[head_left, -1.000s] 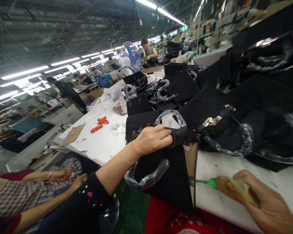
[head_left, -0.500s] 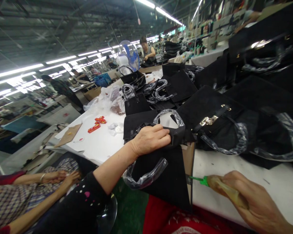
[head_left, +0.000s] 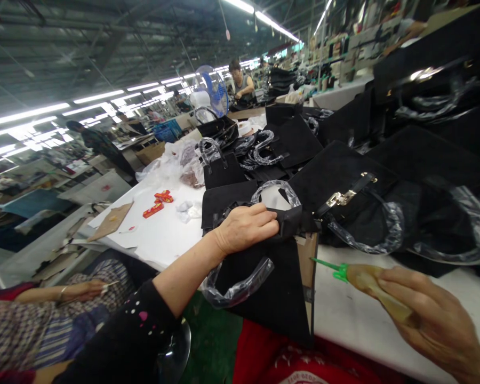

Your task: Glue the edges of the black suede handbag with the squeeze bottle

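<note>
My left hand [head_left: 244,229] is closed over the top edge of a black handbag [head_left: 270,293] that hangs over the white table's [head_left: 356,314] near edge. A plastic-wrapped handle [head_left: 236,288] droops below that hand. My right hand [head_left: 436,320] grips a squeeze bottle [head_left: 374,285] with a green nozzle [head_left: 330,268]. The nozzle tip points left toward the bag's brown cardboard side edge [head_left: 308,272], a short gap away.
Several black handbags with wrapped handles [head_left: 344,186] crowd the table behind. Red packets [head_left: 158,204] and crumpled plastic [head_left: 176,160] lie at the left. A seated person's hands [head_left: 80,292] are at lower left. A blue fan [head_left: 214,90] and other workers stand farther back.
My right hand has lifted the bottle slightly, so the green nozzle sits higher along the bag's edge. The left hand holds still. The neighbour's hands have shifted left.
</note>
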`<state>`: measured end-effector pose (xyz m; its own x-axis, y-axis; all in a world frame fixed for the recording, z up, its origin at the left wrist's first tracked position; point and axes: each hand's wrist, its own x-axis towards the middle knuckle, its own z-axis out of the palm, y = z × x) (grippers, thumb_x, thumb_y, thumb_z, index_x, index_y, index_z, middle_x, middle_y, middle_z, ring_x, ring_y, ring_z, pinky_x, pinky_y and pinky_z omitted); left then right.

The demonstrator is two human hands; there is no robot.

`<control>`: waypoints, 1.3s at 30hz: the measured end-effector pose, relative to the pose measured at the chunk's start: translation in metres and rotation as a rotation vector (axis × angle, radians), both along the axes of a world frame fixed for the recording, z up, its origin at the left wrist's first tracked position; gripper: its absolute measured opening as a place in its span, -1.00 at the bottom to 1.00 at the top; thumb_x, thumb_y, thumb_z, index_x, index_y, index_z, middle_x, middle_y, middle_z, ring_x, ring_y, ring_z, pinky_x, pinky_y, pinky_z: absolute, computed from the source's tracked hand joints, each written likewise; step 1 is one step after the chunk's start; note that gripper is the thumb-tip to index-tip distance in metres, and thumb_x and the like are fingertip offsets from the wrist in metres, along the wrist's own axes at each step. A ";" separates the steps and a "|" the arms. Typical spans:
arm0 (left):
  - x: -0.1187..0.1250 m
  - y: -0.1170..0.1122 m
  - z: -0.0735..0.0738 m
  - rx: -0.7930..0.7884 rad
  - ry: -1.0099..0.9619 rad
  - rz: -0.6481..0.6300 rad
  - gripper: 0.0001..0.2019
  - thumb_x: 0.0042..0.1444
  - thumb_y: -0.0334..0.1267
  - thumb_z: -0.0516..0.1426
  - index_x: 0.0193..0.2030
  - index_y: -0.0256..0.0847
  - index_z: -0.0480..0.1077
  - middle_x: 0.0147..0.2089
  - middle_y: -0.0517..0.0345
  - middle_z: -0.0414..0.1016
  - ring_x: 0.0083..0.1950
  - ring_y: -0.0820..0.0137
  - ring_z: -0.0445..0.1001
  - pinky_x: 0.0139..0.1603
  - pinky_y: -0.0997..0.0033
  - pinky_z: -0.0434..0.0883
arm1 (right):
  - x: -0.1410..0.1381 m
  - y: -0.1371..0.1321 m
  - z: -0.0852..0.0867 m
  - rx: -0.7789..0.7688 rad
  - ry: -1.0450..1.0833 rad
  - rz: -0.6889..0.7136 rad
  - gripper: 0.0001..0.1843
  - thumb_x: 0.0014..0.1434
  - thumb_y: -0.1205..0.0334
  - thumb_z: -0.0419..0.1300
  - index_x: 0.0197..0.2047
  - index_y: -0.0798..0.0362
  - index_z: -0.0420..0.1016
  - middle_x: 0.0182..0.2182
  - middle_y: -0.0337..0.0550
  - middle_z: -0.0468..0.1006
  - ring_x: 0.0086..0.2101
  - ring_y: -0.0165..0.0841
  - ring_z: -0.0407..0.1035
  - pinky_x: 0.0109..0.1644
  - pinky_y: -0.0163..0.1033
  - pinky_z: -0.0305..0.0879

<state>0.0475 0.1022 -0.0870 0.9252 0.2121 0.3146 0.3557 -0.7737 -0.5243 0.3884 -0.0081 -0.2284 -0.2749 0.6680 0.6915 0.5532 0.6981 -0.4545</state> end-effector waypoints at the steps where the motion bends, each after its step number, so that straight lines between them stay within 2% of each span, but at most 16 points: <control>1: 0.000 0.000 0.000 0.000 -0.005 0.000 -0.85 0.33 -0.38 0.01 -0.26 -0.20 0.34 -0.13 0.15 0.61 -0.23 0.43 0.45 -0.28 0.48 0.39 | -0.001 0.001 0.001 0.023 -0.047 0.040 -0.80 0.23 0.32 0.16 -0.08 -0.09 0.44 -0.16 -0.11 0.57 -0.20 -0.24 0.51 -0.15 -0.21 0.48; 4: -0.001 0.000 -0.001 0.004 -0.011 0.002 -0.86 0.33 -0.38 0.02 -0.26 -0.19 0.34 -0.12 0.17 0.61 -0.23 0.45 0.45 -0.27 0.48 0.38 | -0.007 0.001 0.005 0.003 -0.156 0.175 -0.77 0.29 0.39 0.05 -0.03 -0.03 0.40 -0.17 -0.08 0.54 -0.27 -0.31 0.49 -0.28 -0.29 0.44; 7: -0.002 -0.001 -0.002 0.000 -0.002 0.011 -0.85 0.34 -0.38 0.01 -0.26 -0.19 0.35 -0.09 0.17 0.61 -0.21 0.45 0.45 -0.26 0.48 0.38 | -0.012 -0.005 0.011 -0.091 -0.099 0.185 -0.79 0.32 0.36 0.04 -0.03 -0.04 0.37 -0.21 -0.12 0.53 -0.28 -0.32 0.48 -0.29 -0.30 0.42; 11: -0.004 -0.002 -0.003 0.012 -0.008 0.024 -0.90 0.32 -0.38 0.05 -0.24 -0.19 0.36 -0.06 0.19 0.61 -0.22 0.45 0.44 -0.28 0.47 0.38 | -0.012 -0.018 0.013 -0.351 -0.010 0.155 -0.90 0.36 0.26 0.05 -0.20 -0.04 0.37 -0.35 -0.20 0.44 -0.39 -0.35 0.41 -0.38 -0.31 0.35; 13: -0.005 -0.004 -0.004 0.025 -0.014 0.024 -0.95 0.30 -0.36 0.09 -0.21 -0.20 0.36 -0.05 0.20 0.61 -0.22 0.43 0.43 -0.29 0.45 0.38 | -0.014 -0.023 0.012 -0.476 0.020 0.166 -0.82 0.38 0.23 0.04 -0.30 -0.02 0.35 -0.40 -0.21 0.41 -0.43 -0.36 0.38 -0.40 -0.31 0.33; 14: -0.005 -0.004 -0.004 0.030 -0.017 0.023 -0.97 0.29 -0.36 0.10 -0.20 -0.20 0.37 -0.04 0.20 0.61 -0.23 0.43 0.43 -0.30 0.44 0.38 | -0.016 -0.025 0.012 -0.490 0.030 0.170 -0.79 0.38 0.23 0.03 -0.33 -0.02 0.33 -0.41 -0.21 0.40 -0.44 -0.37 0.37 -0.40 -0.31 0.32; 19: -0.004 -0.006 -0.001 0.050 -0.036 0.031 -0.95 0.29 -0.37 0.09 -0.20 -0.20 0.37 -0.06 0.19 0.62 -0.26 0.44 0.41 -0.33 0.44 0.37 | -0.024 -0.029 0.013 -0.313 0.036 0.099 -0.85 0.37 0.26 0.03 -0.25 -0.02 0.36 -0.42 -0.23 0.42 -0.48 -0.42 0.37 -0.43 -0.37 0.29; 23: -0.004 -0.006 -0.001 0.060 -0.034 0.028 -0.98 0.26 -0.38 0.12 -0.19 -0.21 0.37 -0.05 0.20 0.62 -0.26 0.43 0.41 -0.34 0.43 0.37 | -0.023 -0.029 0.013 -0.377 0.044 0.121 -0.80 0.38 0.24 0.02 -0.31 -0.03 0.35 -0.44 -0.25 0.41 -0.49 -0.43 0.37 -0.44 -0.39 0.29; 27: -0.005 -0.005 -0.001 0.065 -0.036 0.024 -0.98 0.27 -0.38 0.12 -0.20 -0.20 0.36 -0.04 0.19 0.62 -0.27 0.44 0.41 -0.34 0.43 0.37 | -0.018 -0.028 0.007 -0.328 0.052 0.056 -0.89 0.35 0.23 0.08 -0.22 -0.05 0.41 -0.37 -0.22 0.46 -0.43 -0.39 0.41 -0.38 -0.36 0.30; 33: -0.004 -0.005 -0.002 0.078 -0.060 0.008 -0.99 0.27 -0.37 0.12 -0.19 -0.21 0.36 -0.06 0.16 0.62 -0.27 0.45 0.44 -0.33 0.45 0.36 | -0.016 -0.035 -0.004 -0.531 0.089 0.122 -0.77 0.42 0.20 -0.01 -0.31 -0.01 0.33 -0.45 -0.28 0.37 -0.48 -0.44 0.35 -0.41 -0.42 0.30; 36: -0.004 -0.005 -0.002 0.084 -0.065 0.004 -0.98 0.27 -0.37 0.11 -0.20 -0.21 0.37 -0.07 0.15 0.63 -0.28 0.46 0.44 -0.32 0.46 0.37 | -0.018 -0.036 -0.004 -0.455 0.104 0.056 -0.81 0.40 0.19 0.02 -0.28 -0.01 0.33 -0.42 -0.27 0.39 -0.45 -0.43 0.37 -0.38 -0.43 0.30; 39: -0.004 -0.005 -0.002 0.080 -0.061 0.000 -0.98 0.26 -0.38 0.13 -0.19 -0.22 0.38 -0.06 0.15 0.63 -0.27 0.44 0.44 -0.32 0.45 0.39 | -0.019 -0.035 -0.001 -0.453 0.100 0.108 -0.79 0.41 0.23 0.01 -0.31 -0.01 0.32 -0.46 -0.30 0.35 -0.50 -0.46 0.34 -0.42 -0.44 0.28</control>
<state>0.0431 0.0975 -0.0892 0.9039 0.1838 0.3863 0.3886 -0.7304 -0.5617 0.3690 -0.0427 -0.2293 -0.3059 0.8796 0.3643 0.4262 0.4687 -0.7738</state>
